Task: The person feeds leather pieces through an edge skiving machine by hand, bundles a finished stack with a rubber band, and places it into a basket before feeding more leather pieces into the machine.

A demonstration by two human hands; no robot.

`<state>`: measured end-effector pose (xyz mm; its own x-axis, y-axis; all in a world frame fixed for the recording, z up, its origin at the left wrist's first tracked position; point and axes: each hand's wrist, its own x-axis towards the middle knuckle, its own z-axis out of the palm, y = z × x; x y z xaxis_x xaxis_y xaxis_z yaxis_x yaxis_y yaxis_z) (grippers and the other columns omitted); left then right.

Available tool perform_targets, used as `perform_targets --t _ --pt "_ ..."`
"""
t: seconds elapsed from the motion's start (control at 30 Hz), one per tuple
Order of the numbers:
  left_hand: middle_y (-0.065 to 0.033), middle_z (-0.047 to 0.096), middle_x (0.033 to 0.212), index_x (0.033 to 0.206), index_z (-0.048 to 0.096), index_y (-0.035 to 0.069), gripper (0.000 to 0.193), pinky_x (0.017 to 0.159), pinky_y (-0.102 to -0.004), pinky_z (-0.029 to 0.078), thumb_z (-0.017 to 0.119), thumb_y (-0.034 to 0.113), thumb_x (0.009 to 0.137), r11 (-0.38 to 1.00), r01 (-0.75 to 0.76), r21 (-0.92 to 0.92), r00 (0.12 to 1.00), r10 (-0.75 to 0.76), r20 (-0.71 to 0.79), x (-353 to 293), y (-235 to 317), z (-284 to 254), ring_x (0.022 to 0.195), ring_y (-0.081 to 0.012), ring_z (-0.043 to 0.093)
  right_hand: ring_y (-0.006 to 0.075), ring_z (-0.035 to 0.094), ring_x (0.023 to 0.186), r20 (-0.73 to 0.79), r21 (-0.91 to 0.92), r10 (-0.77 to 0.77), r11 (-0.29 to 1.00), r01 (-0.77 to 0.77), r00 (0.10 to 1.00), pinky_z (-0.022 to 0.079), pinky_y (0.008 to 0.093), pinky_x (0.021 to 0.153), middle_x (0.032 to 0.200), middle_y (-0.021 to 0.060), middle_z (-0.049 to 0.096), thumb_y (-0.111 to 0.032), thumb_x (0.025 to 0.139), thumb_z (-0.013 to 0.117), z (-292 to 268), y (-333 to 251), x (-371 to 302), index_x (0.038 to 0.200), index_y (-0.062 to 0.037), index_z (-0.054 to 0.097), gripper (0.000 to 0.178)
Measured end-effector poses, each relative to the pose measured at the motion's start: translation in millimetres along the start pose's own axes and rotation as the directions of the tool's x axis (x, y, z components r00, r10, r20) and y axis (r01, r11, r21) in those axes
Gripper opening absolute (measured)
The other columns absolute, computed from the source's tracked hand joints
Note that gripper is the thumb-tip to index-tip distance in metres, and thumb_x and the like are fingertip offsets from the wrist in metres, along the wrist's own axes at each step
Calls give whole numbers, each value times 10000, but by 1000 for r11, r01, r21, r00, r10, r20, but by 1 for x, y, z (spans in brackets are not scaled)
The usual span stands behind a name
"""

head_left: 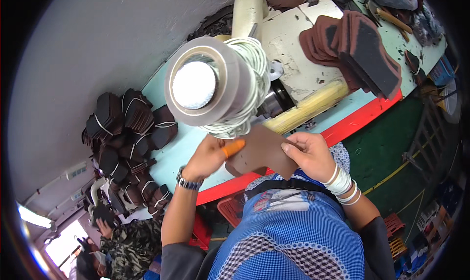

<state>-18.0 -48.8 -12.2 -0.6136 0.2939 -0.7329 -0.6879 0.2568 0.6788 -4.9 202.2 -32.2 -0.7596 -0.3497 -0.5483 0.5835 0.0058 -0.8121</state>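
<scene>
My left hand point(209, 156) and my right hand point(309, 155) both hold one flat brown leather piece point(262, 152) in front of my chest. An orange cover sits on my left thumb point(234, 147), pressed on the piece's left edge. My right fingers pinch its right edge. A watch is on my left wrist and several white bands are on my right wrist. Just above the piece stands a lamp head point(196, 86) wound with white cord, attached to a cream sewing machine point(289, 49).
A stack of brown and black cut pieces point(362, 45) lies on the machine table at the right. Tied bundles of dark pieces point(127, 133) are piled at the left. The table has a red front edge point(362, 118). Another person in camouflage clothing point(127, 245) sits at lower left.
</scene>
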Motion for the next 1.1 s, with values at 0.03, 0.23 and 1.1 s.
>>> perform_targets --t 0.03,0.23,1.1 --pt "43 577 711 876 620 21 199 571 -200 419 571 212 890 1000 -14 6 997 14 -74 6 0 -5 646 -40 526 77 580 638 13 20 86 996 -87 996 474 243 581 720 74 645 -123 845 572 1 1 5 832 68 623 198" --pt "6 578 687 871 616 19 216 522 -207 432 577 230 886 943 -245 225 961 267 -75 32 6 -5 588 -66 535 89 573 593 -204 -157 -54 987 22 977 467 250 532 663 70 636 -140 841 579 2 -19 20 779 73 626 226" --pt "25 553 630 824 624 5 204 416 -180 311 581 196 881 930 14 -368 941 -137 -310 30 32 56 439 -11 365 154 621 677 -68 416 218 893 -171 974 523 282 649 752 76 621 -214 860 568 3 -29 9 852 63 611 280"
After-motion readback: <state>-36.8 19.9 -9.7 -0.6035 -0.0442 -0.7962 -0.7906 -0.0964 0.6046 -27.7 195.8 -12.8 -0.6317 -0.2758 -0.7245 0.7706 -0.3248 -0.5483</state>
